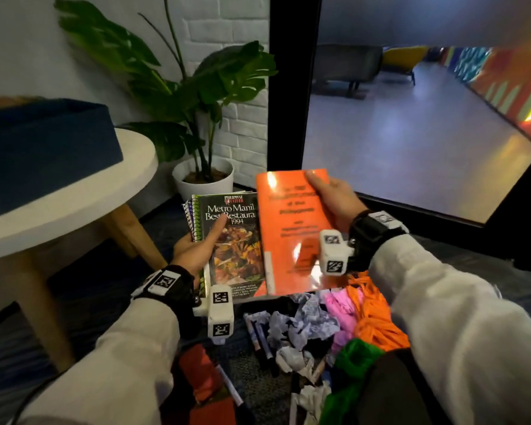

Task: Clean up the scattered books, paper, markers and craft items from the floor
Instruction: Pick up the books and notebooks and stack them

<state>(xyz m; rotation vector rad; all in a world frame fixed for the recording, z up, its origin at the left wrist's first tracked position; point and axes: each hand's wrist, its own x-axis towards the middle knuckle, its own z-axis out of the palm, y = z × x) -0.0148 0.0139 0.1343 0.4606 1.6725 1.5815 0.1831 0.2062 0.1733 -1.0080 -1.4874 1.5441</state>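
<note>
Holding a restaurant book (233,240) in the left hand (196,245) with thumb on its cover, spiral notebooks (191,217) behind. Gripping an orange book (288,228) by its right edge with the right hand (334,200), just beside the first. Below on the floor (160,228): crumpled paper (292,328), markers (259,335), craft strips (371,317).

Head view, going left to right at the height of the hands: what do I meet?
blue box → left hand → restaurant guide → orange book → right hand
</note>
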